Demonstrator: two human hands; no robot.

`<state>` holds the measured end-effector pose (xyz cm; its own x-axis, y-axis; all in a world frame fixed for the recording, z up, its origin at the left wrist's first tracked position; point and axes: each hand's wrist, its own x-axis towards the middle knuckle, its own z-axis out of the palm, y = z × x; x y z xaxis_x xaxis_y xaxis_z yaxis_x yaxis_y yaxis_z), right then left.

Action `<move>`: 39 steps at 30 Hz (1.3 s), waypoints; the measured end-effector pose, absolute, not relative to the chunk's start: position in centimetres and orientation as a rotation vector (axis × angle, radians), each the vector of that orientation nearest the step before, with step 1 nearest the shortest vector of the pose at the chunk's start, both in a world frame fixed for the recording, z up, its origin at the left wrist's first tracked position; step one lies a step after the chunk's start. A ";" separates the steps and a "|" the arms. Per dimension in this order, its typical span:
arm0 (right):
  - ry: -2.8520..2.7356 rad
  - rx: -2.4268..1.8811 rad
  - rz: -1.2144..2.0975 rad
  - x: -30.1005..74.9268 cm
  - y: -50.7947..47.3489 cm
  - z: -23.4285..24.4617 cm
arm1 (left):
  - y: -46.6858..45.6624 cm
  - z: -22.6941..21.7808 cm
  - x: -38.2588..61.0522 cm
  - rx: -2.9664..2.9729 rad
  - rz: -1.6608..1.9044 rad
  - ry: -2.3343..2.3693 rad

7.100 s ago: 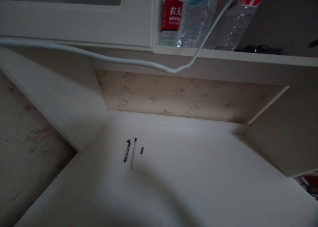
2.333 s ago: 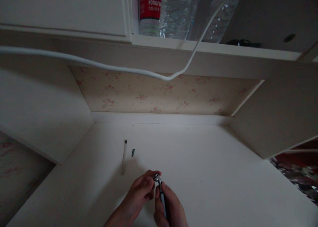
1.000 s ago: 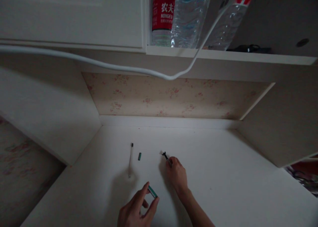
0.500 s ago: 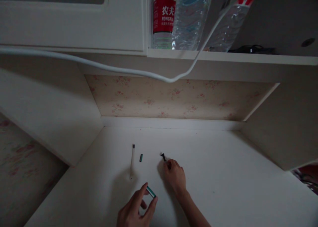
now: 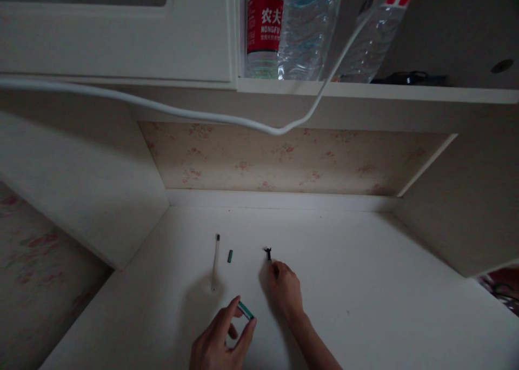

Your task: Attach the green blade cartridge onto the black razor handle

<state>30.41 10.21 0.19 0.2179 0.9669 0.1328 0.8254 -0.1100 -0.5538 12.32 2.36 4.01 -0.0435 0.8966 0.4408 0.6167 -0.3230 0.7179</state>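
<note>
Pinching a small razor cartridge (image 5: 245, 310) by its ends, the left hand (image 5: 214, 335) has forefinger and thumb parted by just the piece's length; its other fingers (image 5: 232, 332) curl below. We note the cartridge slanting, far end to the left, near end to the right, held above the near part of the worktop (image 5: 365, 262).

Farther off and to the right, the right hand (image 5: 287, 290) has its fingers drawn in around a razor handle (image 5: 268, 255). Grip hidden in the hand; we see only the black forked tip, pointing to the far side. Whether the handle touches the surface, we cannot tell.

Left of that tip, a second cartridge (image 5: 230, 256), green and dark, lies on the white surface. Just beside it on the left, a thin pale toothbrush (image 5: 215, 263), dark head to the far side, near end in shadow.

Beyond, we record a white strip (image 5: 284, 200) along the far edge, then floral wallpaper (image 5: 243, 156). A white cable (image 5: 182, 112) sags across the view. Above, a shelf (image 5: 405, 92) carries bottles (image 5: 304, 35), the leftmost red-labelled; left of these, a white cabinet door (image 5: 121, 46).
</note>
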 end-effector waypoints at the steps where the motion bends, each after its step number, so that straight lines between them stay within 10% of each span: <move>1: -1.648 -1.974 0.362 30.4 10.2 0.1 | 2.4 3.9 12.2 1.976 1.308 1.589; 28: -1.575 -1.765 0.500 30.4 9.0 1.6 | 3.3 5.5 11.4 2.242 1.391 1.552; 39: -1.444 -1.250 1.283 28.9 5.3 7.8 | 3.4 5.2 12.2 2.382 1.268 1.459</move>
<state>28.89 5.35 7.82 -0.1751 0.9838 -0.0377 0.1532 -0.0106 -0.9881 12.19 3.39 5.21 0.2067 0.7683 0.6058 0.7071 -0.5452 0.4502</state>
